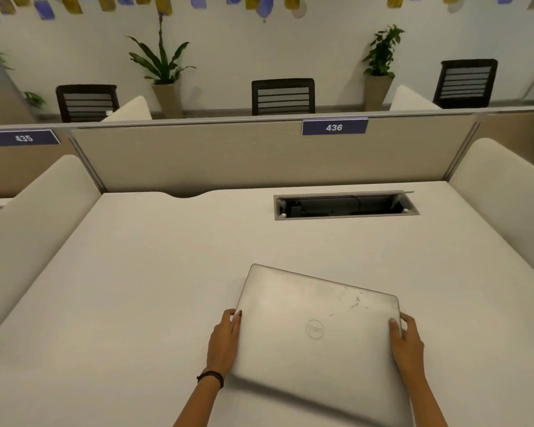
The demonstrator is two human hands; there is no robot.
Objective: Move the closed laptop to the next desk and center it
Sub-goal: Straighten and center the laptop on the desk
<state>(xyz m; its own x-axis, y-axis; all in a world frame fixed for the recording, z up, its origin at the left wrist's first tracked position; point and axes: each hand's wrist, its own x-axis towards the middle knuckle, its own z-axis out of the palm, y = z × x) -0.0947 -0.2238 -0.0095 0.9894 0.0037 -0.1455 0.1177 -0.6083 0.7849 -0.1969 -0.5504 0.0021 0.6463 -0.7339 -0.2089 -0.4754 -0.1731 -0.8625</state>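
A closed silver laptop (315,334) with a round logo on its lid sits over the near part of the white desk (136,288), turned slightly clockwise. My left hand (224,343) grips its left edge, a dark band on the wrist. My right hand (406,342) grips its right edge, fingers curled over the lid. The laptop's near edge casts a shadow, so it seems slightly raised; I cannot tell whether it touches the desk.
An open cable hatch (346,206) is sunk in the desk at the back right. A beige partition (198,155) labelled 436 closes the far side, with cream side dividers (34,217) left and right. Desk 435 lies beyond the left divider.
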